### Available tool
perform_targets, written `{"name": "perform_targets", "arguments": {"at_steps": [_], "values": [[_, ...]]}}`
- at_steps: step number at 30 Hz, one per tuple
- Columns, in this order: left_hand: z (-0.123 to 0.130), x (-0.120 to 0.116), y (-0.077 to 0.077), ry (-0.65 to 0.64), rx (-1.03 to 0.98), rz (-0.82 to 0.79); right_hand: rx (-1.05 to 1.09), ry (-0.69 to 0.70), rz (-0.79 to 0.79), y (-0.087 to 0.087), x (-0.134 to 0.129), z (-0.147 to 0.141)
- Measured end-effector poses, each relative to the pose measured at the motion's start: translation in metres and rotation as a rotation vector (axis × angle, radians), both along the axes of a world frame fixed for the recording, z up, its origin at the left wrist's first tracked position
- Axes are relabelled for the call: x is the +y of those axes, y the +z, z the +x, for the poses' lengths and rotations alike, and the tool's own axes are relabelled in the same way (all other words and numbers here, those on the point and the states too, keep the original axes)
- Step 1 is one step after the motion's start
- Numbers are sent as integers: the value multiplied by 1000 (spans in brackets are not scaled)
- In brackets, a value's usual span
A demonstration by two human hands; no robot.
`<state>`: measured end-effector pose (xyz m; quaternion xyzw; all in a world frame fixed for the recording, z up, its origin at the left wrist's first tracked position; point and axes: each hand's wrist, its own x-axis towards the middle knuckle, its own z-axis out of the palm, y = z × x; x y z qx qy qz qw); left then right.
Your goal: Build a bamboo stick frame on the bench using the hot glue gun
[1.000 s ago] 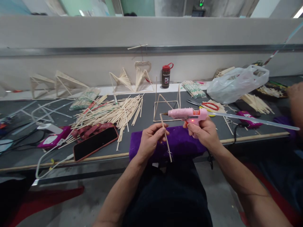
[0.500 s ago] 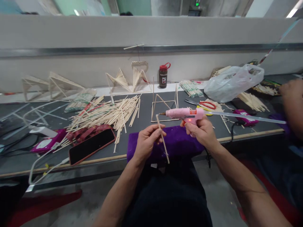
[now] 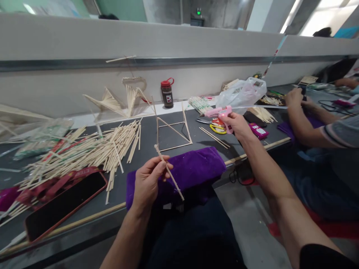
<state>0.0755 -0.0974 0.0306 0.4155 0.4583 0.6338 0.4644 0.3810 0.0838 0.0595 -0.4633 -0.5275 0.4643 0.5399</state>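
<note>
The left hand (image 3: 147, 179), nearer the frame (image 3: 174, 130), pinches a stick (image 3: 174, 182) slanting up toward it. The right hand (image 3: 237, 126) clasps the glue gun (image 3: 218, 112).

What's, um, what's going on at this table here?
Someone's left hand is holding a wooden stick at a slant above a purple cloth. Their right hand grips a pink glue gun, which is well apart from that stick. An open stick frame stands on the gray table beyond the cloth, with a big pile of loose sticks to its left. Farther right, another person's hand is at the same table.
</note>
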Motion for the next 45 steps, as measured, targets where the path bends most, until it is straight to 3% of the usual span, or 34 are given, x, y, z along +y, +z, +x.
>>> {"name": "perform_targets", "arguments": {"at_steps": [4,8,13,20,34,37,40,45], "values": [[-4,0,-2,27,2,-20,0,-18,-72,-8,28,8],[-9,0,-6,67,22,-51,42,11,-140,-16,40,11],[-8,1,-7,78,36,-65,137,7,-178,-20,39,12],[-7,3,-6,81,36,-70,200,170,-64,-30,38,24],[-10,4,5,78,-9,-8,143,150,-80,-42,37,28],[-11,8,16,84,-42,43,21,114,-137,-50,45,29],[-15,13,32,100,-77,111,-318,26,-169,-58,57,32],[-21,21,50,84,-158,161,-1091,-202,89,-61,54,27]]}}
